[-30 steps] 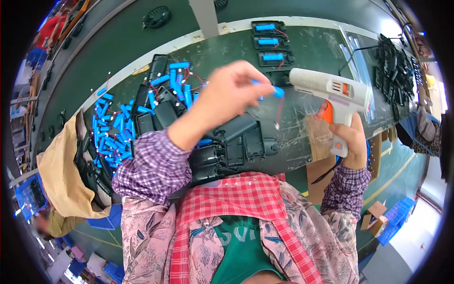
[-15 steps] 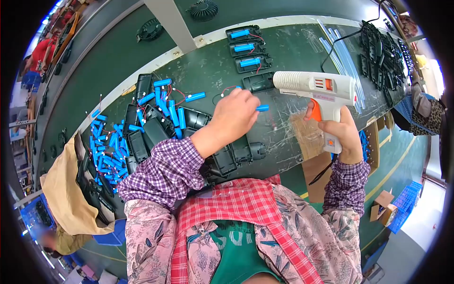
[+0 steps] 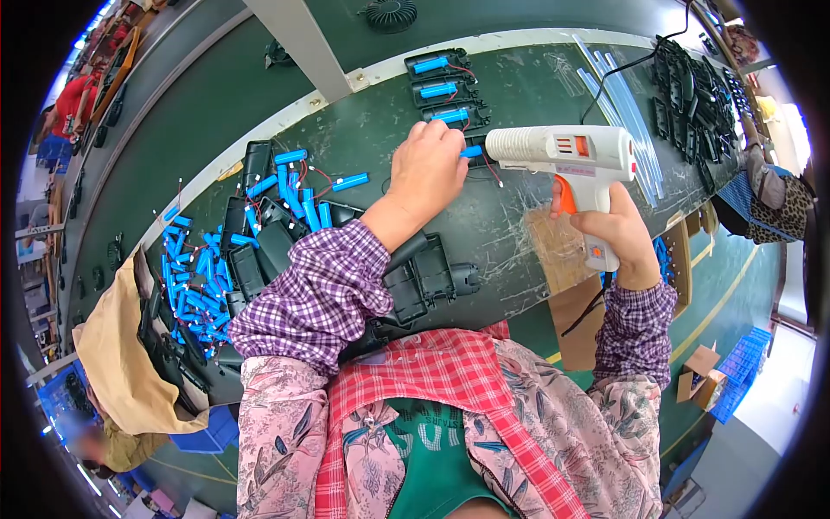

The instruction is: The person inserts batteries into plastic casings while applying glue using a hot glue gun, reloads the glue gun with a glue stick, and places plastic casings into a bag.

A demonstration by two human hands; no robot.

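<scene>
My left hand (image 3: 425, 169) is closed on a blue cylindrical cell (image 3: 471, 151) with a thin wire. It is over a black casing, mostly hidden, at the lower end of a column of casings. Three black casings (image 3: 474, 62) above it each hold a blue cell. In my right hand (image 3: 618, 233) is a white glue gun (image 3: 571, 150), gripped by its handle near the orange trigger. The gun's nozzle end points left, close beside the cell. Loose blue cells (image 3: 309, 208) and black casings (image 3: 275, 246) lie to the left of my left hand.
A pile of blue cells (image 3: 199, 294) lies at the left by a brown bag (image 3: 121, 346) of black parts. Clear glue sticks (image 3: 627, 112) and a heap of black parts (image 3: 692, 104) are at the right. A metal post (image 3: 303, 43) stands at the back. Another person (image 3: 73, 104) is far left.
My left hand has moved up toward the casing column with the blue cell. The glue gun appears slightly further left as the view has shifted.
</scene>
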